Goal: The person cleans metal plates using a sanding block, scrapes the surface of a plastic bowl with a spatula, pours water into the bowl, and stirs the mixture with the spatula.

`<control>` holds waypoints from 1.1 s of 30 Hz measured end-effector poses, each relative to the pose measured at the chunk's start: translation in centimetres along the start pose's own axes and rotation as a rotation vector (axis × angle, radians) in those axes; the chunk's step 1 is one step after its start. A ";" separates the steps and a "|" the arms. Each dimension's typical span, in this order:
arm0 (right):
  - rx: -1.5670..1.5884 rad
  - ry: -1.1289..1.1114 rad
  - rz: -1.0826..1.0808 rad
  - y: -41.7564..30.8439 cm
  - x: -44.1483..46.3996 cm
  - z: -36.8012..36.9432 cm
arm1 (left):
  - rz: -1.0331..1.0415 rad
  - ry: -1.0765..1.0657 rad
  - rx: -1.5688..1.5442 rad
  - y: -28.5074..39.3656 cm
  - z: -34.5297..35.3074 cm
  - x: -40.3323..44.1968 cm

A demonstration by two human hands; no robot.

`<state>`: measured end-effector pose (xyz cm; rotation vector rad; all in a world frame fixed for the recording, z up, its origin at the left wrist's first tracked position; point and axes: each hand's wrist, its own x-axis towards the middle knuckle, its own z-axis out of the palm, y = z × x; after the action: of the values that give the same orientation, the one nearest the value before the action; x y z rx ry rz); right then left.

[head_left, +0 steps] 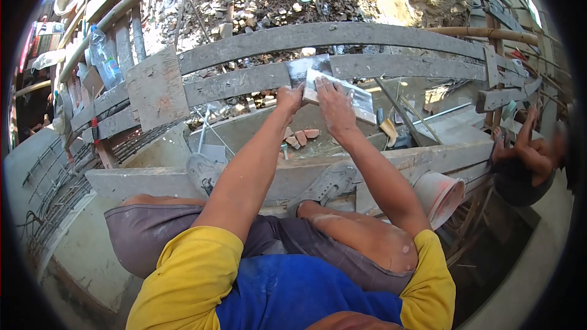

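A pale flat slab with a grey face (361, 101) lies tilted across the lower wooden plank (403, 66). My left hand (290, 98) is closed at the slab's left end, its fingers partly hidden. Pressed on top of the slab near that end is my right hand (334, 107), fingers stretched forward. Just behind the slab, a grey, glossy square piece (309, 67) rests on the same plank. Several broken reddish brick pieces (301, 138) lie below my hands.
A wooden beam (269, 178) crosses in front of my knees. At its right stands a pinkish bucket (439, 198). A plastic bottle (105, 61) and a square board (158, 88) are at left. Another person (532, 153) sits at far right. Rubble (257, 0) lies beyond the planks.
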<state>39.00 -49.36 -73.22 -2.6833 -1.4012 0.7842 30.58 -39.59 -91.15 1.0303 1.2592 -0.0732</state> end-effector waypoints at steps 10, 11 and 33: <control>0.030 0.320 0.014 2.2 2.7 -1.3 | -0.109 -0.126 -0.252 6.0 -0.6 -6.1; 0.034 0.326 0.011 2.9 3.2 -2.0 | -0.133 -0.134 -0.332 6.8 -0.7 -6.4; -0.062 0.128 -0.021 0.8 0.7 -1.3 | -0.084 0.050 -0.490 5.9 -0.7 -8.8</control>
<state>40.53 -49.05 -72.58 -2.7045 -1.4448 0.5648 30.12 -39.90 -80.56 0.5589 1.2817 0.1902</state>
